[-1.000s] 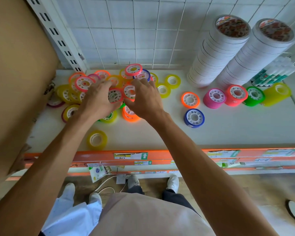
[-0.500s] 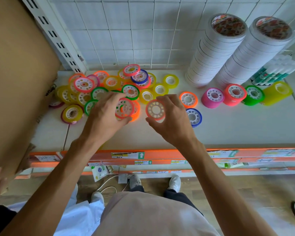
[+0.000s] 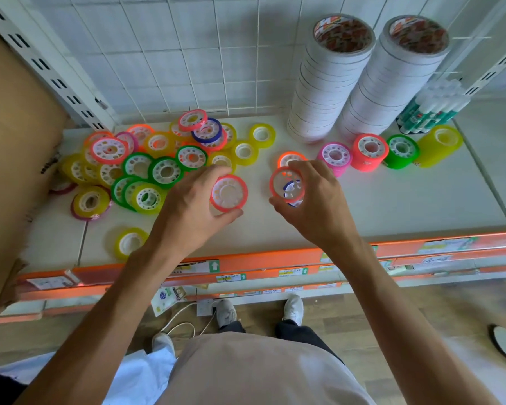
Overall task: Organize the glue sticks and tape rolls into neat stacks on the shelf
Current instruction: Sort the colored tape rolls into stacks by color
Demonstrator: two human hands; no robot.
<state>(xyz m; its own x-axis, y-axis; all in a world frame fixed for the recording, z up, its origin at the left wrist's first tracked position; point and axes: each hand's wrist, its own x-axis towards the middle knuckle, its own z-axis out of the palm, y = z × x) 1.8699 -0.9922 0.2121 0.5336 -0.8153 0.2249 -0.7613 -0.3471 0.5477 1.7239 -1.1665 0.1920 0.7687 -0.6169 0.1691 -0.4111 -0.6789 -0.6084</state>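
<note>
Red tape roll (image 3: 228,193) in left hand (image 3: 192,209) (near shelf edge (image 3: 246,260))

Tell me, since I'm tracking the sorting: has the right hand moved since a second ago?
Yes. The right hand, holding a red tape roll, moved rightward from the loose pile toward the pink stack.

Shop aisle, stationery section.
We see a retail shelf (image 3: 392,206) with price labels (image 3: 230,277) on its orange front edge, a wire-grid back panel (image 3: 187,54), and bulk tape rolls (image 3: 146,159).
</note>
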